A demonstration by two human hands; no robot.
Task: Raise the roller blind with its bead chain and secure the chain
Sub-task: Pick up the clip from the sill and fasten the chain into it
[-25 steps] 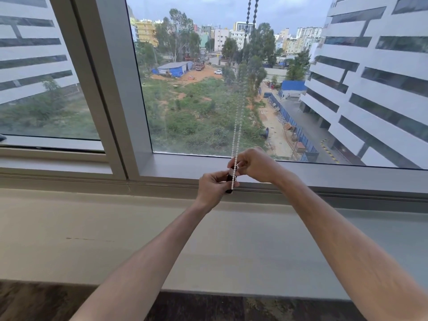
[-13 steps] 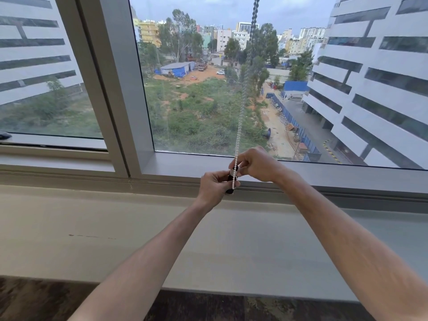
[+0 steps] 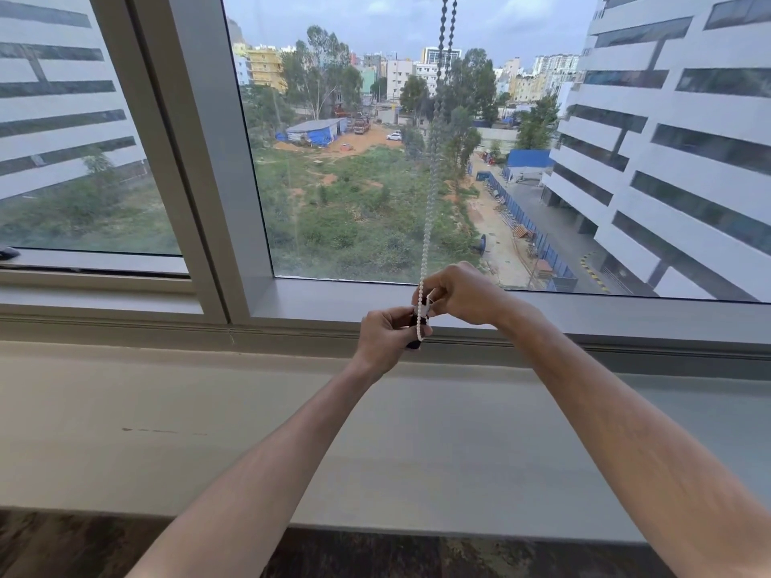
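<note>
A white bead chain [image 3: 430,210] hangs down in front of the window glass from above the frame's top edge. Its lower end meets a small black piece [image 3: 417,325] at the window's bottom rail. My left hand [image 3: 386,337] is closed around that black piece and the chain's lowest beads. My right hand [image 3: 463,292] pinches the chain just above, its fingertips touching my left hand's. The roller blind itself is out of view.
A grey window frame [image 3: 200,194] divides two panes. A wide pale sill [image 3: 208,431] runs below the bottom rail [image 3: 626,314]. A dark patterned surface [image 3: 62,544] lies along the near edge. Buildings and greenery show outside.
Both hands stay at the chain's lower end with only small finger shifts. The two strands of the chain have swung slightly apart near the top.
</note>
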